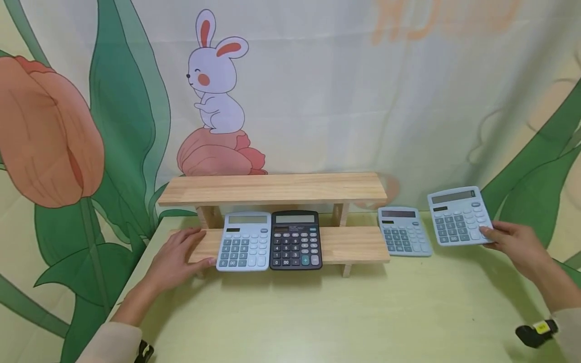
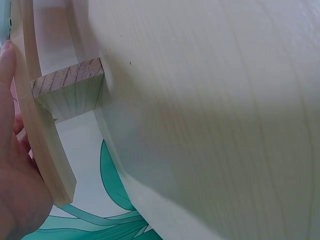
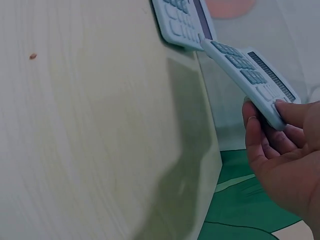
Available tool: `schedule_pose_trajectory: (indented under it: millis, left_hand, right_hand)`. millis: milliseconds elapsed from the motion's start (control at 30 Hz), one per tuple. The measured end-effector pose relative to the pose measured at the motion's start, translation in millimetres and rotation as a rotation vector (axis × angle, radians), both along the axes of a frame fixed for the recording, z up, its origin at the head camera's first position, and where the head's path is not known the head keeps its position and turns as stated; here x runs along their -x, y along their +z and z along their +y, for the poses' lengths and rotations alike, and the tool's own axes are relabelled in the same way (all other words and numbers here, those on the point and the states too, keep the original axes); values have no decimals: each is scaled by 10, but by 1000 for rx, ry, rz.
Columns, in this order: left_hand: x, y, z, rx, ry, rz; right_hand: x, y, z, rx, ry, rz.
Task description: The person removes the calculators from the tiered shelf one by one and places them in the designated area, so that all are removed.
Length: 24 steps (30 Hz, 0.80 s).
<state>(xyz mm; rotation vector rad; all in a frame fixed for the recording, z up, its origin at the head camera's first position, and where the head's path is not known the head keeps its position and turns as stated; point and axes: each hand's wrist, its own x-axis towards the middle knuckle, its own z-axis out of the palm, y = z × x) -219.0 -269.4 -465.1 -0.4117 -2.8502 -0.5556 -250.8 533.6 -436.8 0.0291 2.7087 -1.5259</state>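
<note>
The right hand pinches a light blue calculator by its corner, lifted off the table, thumb on the keys. The left hand lies with straight fingers on the wooden shelf, apparently touching another blue calculator at its fingertips.

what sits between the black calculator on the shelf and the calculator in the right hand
In the head view, a light blue calculator lies flat on the table between them, past the lower shelf end.
</note>
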Motion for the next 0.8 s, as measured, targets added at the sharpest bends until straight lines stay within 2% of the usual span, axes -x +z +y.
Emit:
schedule_pose_trajectory:
  millis: [167, 300, 600, 800]
  left_hand:
    - [-13, 4, 5, -3, 3, -4]
    - [-16, 10, -4, 0, 13, -18]
    - [-19, 6, -11, 1, 12, -15]
    - [-26, 15, -4, 5, 15, -14]
  right_hand:
    - [-7, -68, 66, -61, 5, -61]
    - [4, -142, 98, -62, 15, -92]
    - [106, -429, 200, 52, 18, -89]
    - [147, -495, 217, 107, 36, -105]
